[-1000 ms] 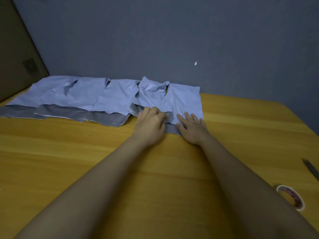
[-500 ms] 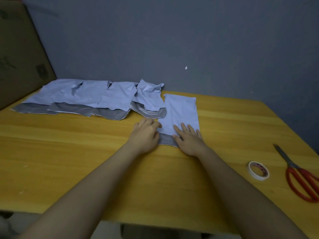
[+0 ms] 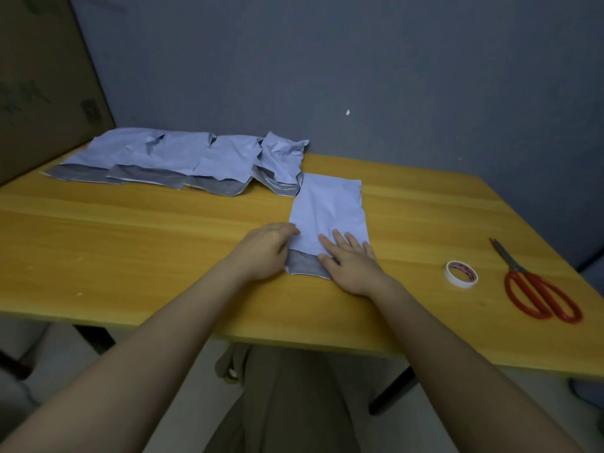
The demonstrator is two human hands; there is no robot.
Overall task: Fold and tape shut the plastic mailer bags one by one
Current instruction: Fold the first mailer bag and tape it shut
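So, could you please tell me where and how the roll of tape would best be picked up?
Probably from above with the right hand, the nearer one. The roll of tape lies flat on the table, hole facing up, so pinch the ring's wall with one finger in the hole and the thumb on the outer rim. Its left side seems best, away from the scissors, which lie apart on the right.

A yellow wooden table (image 3: 130, 243) carries a row of overlapping pale mailer bags (image 3: 170, 158) along its far edge, one single mailer bag (image 3: 330, 210) lying flat nearer the middle, and to the right a tape roll (image 3: 461, 273) beside red-handled scissors (image 3: 536, 289).
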